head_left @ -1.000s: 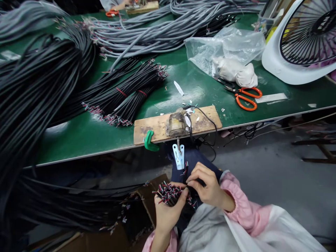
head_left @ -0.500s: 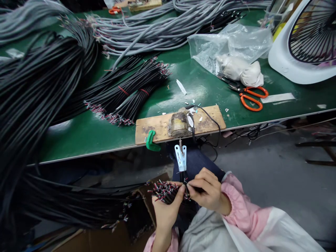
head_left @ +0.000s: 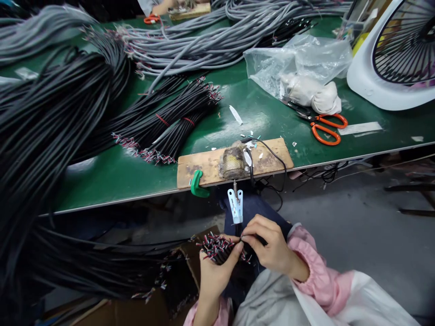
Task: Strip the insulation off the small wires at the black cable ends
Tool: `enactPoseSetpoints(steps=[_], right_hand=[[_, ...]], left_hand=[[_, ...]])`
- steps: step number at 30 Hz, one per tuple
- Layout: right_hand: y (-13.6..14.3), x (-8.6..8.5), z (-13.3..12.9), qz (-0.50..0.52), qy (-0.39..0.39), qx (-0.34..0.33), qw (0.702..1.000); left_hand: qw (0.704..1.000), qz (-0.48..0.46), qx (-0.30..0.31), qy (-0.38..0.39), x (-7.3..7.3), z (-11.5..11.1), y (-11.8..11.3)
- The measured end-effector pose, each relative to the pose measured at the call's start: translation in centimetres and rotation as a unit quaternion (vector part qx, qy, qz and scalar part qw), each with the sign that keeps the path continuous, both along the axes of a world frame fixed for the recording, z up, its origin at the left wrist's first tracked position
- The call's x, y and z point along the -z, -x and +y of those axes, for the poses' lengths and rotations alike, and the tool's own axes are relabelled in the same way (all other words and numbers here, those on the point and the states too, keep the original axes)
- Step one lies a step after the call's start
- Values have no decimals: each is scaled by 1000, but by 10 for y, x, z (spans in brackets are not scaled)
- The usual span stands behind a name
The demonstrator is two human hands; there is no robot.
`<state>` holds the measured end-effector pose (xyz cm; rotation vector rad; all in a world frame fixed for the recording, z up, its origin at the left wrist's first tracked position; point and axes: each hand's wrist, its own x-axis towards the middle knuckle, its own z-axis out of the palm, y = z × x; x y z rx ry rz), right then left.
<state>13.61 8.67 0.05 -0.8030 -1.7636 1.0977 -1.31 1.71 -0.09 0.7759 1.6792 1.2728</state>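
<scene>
Clasping cable bundle (head_left: 217, 250): left hand (head_left: 215, 274). Right hand (head_left: 270, 244) curled, pinching cable (head_left: 238, 230).

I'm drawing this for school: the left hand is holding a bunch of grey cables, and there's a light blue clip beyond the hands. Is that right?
Not quite: the bunch of cables in the left hand is black, as the head view shows. The light blue clip is right.
</scene>
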Motion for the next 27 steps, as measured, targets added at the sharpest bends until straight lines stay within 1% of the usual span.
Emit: enactPoseSetpoints(steps=[2, 3, 5, 7, 9, 12, 14, 16, 18, 20, 22, 25, 27], right_hand=[[-3, -1, 5, -1, -16, -39, 999], [-3, -2, 7, 9, -6, -63, 998], [-4, -3, 13, 49, 43, -111, 992], [-2, -3, 20, 93, 99, -139, 981], [2, -4, 29, 124, 154, -127, 972], [9, -9, 45, 138, 248, -61, 957], [16, -14, 55, 137, 285, -31, 948], [24, -21, 64, 135, 296, -21, 945], [30, -28, 70, 141, 310, -28, 940], [35, -32, 73, 154, 337, -52, 927], [37, -34, 73, 168, 363, -77, 913], [38, -29, 70, 197, 388, -101, 895], [40, -24, 66, 226, 399, -113, 881]], left_hand=[[999, -21, 24, 8, -4, 0, 2], [999, -35, 31, 4, -7, 1, 3], [997, -52, 56, -23, -12, 3, 3], [993, -46, 83, -70, -17, 6, 3], [990, -39, 72, -111, -21, 11, 3], [987, -17, 21, -157, -26, 19, 5], [982, 34, 28, -183, -32, 25, 8], [975, 90, 39, -198, -37, 31, 9], [968, 127, 42, -213, -42, 36, 9], [961, 144, 39, -232, -45, 40, 7], [958, 147, 13, -247, -47, 43, 2], [950, 154, -38, -269, -46, 47, -6], [943, 175, -53, -277, -44, 49, -10]])
